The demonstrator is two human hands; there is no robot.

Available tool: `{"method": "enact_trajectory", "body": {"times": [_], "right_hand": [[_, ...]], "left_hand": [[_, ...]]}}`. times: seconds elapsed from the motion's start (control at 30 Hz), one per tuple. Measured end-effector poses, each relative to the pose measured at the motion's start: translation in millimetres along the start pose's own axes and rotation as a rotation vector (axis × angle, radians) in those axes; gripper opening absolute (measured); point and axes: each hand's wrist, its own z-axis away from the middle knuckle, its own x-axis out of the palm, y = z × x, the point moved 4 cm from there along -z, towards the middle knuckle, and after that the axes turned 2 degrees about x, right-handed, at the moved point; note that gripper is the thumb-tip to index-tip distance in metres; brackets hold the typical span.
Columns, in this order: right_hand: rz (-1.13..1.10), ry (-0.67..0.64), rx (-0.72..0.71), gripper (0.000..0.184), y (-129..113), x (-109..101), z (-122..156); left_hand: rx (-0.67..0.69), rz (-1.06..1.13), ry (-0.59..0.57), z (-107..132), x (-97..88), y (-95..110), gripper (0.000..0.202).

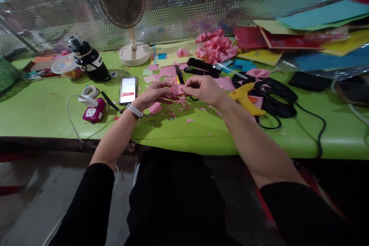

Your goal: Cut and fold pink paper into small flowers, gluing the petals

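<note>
Both hands meet over the middle of the green table (43, 107). My left hand (154, 94) and my right hand (201, 88) pinch a small piece of pink paper (176, 90) between their fingertips, just above the tabletop. A watch with a pale strap (134, 110) sits on my left wrist. Pink paper scraps (184, 109) lie scattered under and around the hands. A folded pink piece (155, 107) rests below my left hand.
A yellow glue gun (246, 98) with black cable lies right of my right hand. A phone (128, 90), a black stapler (201, 67), a pile of pink paper flowers (216, 48), a fan (127, 15), a black bottle (89, 61) and coloured paper sheets (317, 34) stand around.
</note>
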Motion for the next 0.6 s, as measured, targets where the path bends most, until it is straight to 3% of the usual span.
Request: {"method": "enact_trajectory", "body": {"times": [0.43,0.6], "right_hand": [[0.034,-0.015,0.002,0.033,-0.6,0.2,0.5],[-0.016,-0.007,0.024,0.031,3.3,0.5,-2.0]], "left_hand": [[0.017,-0.060,0.027,-4.8,-1.9,-6.6,0.023],[0.029,-0.053,0.045,-3.4,-1.2,-2.9,0.025]]}}
